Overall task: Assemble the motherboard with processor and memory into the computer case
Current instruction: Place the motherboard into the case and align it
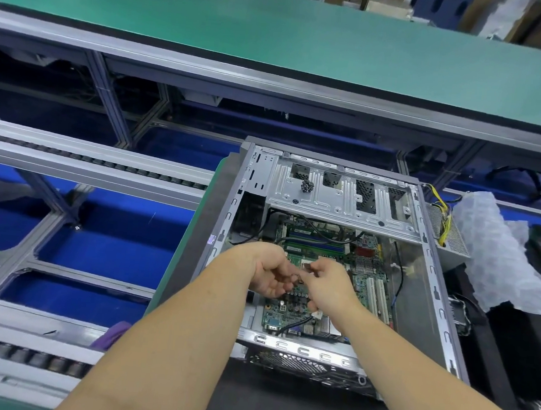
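An open grey computer case [432,284] lies on its side on a dark mat. The green motherboard [364,278] sits inside it, with a memory stick [315,241] in a slot at the far end and white expansion slots [377,296] at the right. Both hands meet over the processor socket area. My left hand [269,273] has curled fingers near a small flat dark piece [306,267], likely the processor. My right hand [330,285] pinches that piece from the right. The socket beneath is mostly hidden by the hands.
A drive cage [339,191] with a small cluster of screws [307,186] spans the case's far end. A power supply with yellow wires [441,216] and bubble wrap [494,253] lie to the right. Roller conveyor rails [70,154] run at the left, and a green bench [278,25] stands beyond.
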`<state>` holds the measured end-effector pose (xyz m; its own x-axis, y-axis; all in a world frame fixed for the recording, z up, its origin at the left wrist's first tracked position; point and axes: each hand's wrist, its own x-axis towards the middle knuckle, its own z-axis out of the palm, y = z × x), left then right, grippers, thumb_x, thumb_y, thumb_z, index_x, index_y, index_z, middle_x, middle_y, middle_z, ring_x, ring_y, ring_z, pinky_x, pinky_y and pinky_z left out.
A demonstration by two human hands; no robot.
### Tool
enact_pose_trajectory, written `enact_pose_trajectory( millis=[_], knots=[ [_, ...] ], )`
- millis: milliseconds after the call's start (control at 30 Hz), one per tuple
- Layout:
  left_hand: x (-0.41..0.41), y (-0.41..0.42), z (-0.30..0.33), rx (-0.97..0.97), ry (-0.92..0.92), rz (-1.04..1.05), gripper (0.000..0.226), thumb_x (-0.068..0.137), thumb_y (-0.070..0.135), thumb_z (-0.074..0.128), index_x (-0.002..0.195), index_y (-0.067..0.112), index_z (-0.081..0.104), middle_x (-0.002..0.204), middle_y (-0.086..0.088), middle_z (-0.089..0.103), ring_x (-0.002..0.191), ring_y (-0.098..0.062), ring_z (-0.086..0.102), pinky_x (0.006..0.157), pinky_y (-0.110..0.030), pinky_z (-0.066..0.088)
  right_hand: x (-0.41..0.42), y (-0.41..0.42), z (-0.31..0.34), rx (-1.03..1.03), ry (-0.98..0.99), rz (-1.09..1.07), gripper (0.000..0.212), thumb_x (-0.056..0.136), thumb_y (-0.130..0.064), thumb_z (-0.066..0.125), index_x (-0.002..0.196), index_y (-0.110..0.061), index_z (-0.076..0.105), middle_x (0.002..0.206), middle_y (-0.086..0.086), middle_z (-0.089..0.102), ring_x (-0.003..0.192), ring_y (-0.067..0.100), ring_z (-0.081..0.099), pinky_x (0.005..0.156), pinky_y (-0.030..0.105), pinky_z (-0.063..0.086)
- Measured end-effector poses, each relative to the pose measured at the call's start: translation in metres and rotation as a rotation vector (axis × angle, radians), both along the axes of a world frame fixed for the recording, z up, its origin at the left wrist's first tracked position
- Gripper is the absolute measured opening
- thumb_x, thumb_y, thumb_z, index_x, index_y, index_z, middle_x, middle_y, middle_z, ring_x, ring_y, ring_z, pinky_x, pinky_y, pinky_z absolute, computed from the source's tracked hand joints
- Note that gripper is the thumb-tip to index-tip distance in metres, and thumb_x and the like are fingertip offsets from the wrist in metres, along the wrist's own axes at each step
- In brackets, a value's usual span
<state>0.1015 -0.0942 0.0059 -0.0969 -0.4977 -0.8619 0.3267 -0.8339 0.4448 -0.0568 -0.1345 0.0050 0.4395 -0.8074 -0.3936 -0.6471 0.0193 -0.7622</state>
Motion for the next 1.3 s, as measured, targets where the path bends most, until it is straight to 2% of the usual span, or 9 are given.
enact_pose_trajectory(
  millis=[133,267,367,433,500,700,900,1067,1300],
  knots=[
    [0.001,-0.001,0.002,-0.007,-0.114,-0.056,0.027,0.097,0.002,0.044,0.100,0.008,0.070,0.073,-0.003,0.062,0.069,-0.015,0.057,0.063,-0.024,0.047,0.004,0.002,0.002,-0.107,0.063,0.049,0.021,0.098,-0.014,0.062,0.107,0.005,0.062,0.084,0.006,0.056,0.055,0.023,0.052,0.055,0.043,0.056],
    [0.004,-0.005,0.006,-0.055,-0.218,-0.039,0.018,0.091,0.025,0.059,0.080,0.011,0.064,0.075,-0.003,0.065,0.064,-0.016,0.058,0.060,-0.025,0.046,0.006,0.000,-0.001,-0.057,0.112,0.067,0.026,0.099,-0.013,0.059,0.100,0.012,0.062,0.072,0.011,0.051,0.053,0.024,0.048,0.052,0.036,0.048],
    [0.002,-0.006,0.007,-0.094,-0.194,-0.082,0.023,0.090,0.032,0.069,0.077,0.013,0.066,0.071,0.000,0.066,0.064,-0.013,0.059,0.061,-0.024,0.047,0.005,-0.004,-0.006,0.020,0.106,0.038,0.020,0.097,-0.006,0.053,0.086,0.004,0.066,0.062,0.007,0.047,0.048,0.021,0.047,0.054,0.044,0.055],
    [0.001,-0.006,0.005,-0.103,-0.206,-0.098,0.013,0.090,0.021,0.071,0.083,0.011,0.067,0.070,0.001,0.067,0.063,-0.010,0.058,0.061,-0.021,0.047,0.004,-0.006,-0.008,0.103,0.077,-0.018,0.025,0.095,0.000,0.047,0.107,-0.001,0.069,0.062,0.003,0.048,0.042,0.017,0.045,0.046,0.036,0.050],
    [0.002,-0.006,0.005,-0.105,-0.216,-0.089,0.009,0.091,0.018,0.071,0.087,0.011,0.067,0.072,0.001,0.069,0.063,-0.009,0.058,0.062,-0.021,0.047,0.004,-0.008,-0.008,0.178,0.049,-0.073,0.043,0.092,0.004,0.041,0.131,-0.001,0.059,0.069,0.005,0.052,0.041,0.016,0.044,0.042,0.027,0.041],
    [0.000,-0.007,0.002,-0.112,-0.259,-0.070,0.013,0.089,0.023,0.073,0.081,0.014,0.069,0.068,0.002,0.070,0.057,-0.008,0.057,0.061,-0.021,0.046,0.002,-0.008,-0.010,0.223,-0.026,-0.098,0.040,0.103,-0.004,0.042,0.141,-0.002,0.051,0.078,0.010,0.063,0.054,0.018,0.047,0.043,0.026,0.042],
    [0.000,-0.006,0.002,-0.091,-0.309,-0.132,0.011,0.092,0.012,0.067,0.082,0.010,0.067,0.075,0.000,0.067,0.064,-0.007,0.056,0.063,-0.018,0.046,0.002,-0.009,-0.010,0.282,-0.092,-0.179,0.012,0.100,-0.004,0.051,0.109,-0.002,0.058,0.079,0.018,0.067,0.052,0.019,0.045,0.042,0.026,0.041],
    [-0.001,-0.007,-0.003,-0.108,-0.361,-0.133,0.006,0.091,0.009,0.069,0.084,0.008,0.068,0.080,-0.004,0.067,0.068,-0.010,0.058,0.066,-0.020,0.049,0.000,-0.010,-0.007,0.349,-0.065,-0.231,0.005,0.090,0.007,0.058,0.089,0.006,0.063,0.084,0.022,0.062,0.057,0.023,0.045,0.048,0.031,0.040],
    [-0.002,-0.004,-0.005,-0.188,-0.515,-0.172,0.020,0.086,0.006,0.074,0.102,-0.005,0.073,0.082,-0.011,0.068,0.063,-0.014,0.060,0.066,-0.024,0.053,-0.002,-0.008,-0.002,0.369,-0.204,-0.199,0.011,0.094,0.012,0.055,0.088,0.004,0.061,0.074,0.014,0.054,0.056,0.017,0.044,0.043,0.027,0.039]
  ],
)
